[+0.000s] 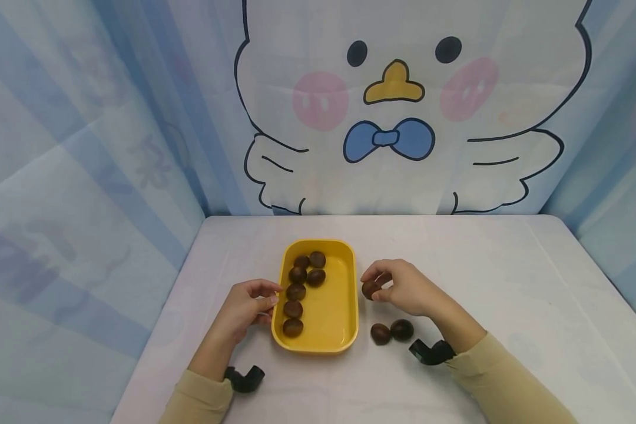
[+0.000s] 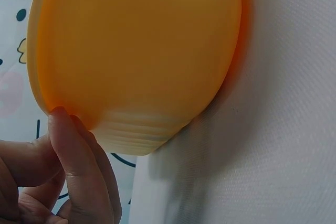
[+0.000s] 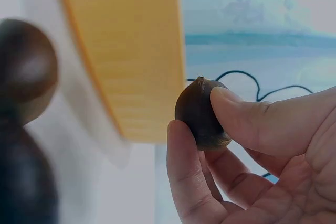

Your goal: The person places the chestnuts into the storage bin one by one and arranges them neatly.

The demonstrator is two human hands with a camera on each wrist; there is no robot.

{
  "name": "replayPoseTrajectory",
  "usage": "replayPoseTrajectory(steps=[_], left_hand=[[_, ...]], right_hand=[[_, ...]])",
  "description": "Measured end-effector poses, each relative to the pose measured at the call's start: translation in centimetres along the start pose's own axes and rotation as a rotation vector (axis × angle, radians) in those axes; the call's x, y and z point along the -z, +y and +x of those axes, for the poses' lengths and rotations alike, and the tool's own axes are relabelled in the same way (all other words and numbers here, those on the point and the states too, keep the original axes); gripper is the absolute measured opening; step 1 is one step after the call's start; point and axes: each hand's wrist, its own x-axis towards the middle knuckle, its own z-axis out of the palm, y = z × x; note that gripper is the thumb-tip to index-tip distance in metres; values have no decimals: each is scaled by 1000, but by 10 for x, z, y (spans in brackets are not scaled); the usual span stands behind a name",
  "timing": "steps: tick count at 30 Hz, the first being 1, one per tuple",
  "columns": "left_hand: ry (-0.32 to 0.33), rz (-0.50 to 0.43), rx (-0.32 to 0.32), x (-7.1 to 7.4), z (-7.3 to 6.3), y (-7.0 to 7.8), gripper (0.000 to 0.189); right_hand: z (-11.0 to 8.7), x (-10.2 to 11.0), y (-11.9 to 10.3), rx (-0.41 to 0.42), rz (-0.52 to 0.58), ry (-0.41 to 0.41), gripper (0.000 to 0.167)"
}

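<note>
My right hand pinches a chestnut between thumb and fingers, just off the right side of the yellow tray. In the right wrist view the nut's pointed tip faces up. With fingertips and thumb, my left hand holds the tray's left rim; in the left wrist view its fingertips meet the tray's edge. Inside the tray, several chestnuts lie along the left side and upper left. Two chestnuts sit side by side on the table below my right hand, one left and one right.
The table has a white cloth over it. Behind it hangs a curtain with a cartoon bird, and blue patterned curtains stand at both sides. A black wrist camera mount juts out near the two loose chestnuts.
</note>
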Motion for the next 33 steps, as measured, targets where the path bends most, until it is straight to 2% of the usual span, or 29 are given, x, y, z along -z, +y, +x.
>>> replayPoseTrajectory(steps=[12,21,33], left_hand=[[2,5,4,0,2,-2,22],[0,9,-3,0,0,-1,23],[14,19,15,-1,2,0,23]], right_hand=[[20,-6,-30,65,45,10,29],[38,-18,-45,39,77,-4,30],[57,-31,-61,77,83,-22,28]])
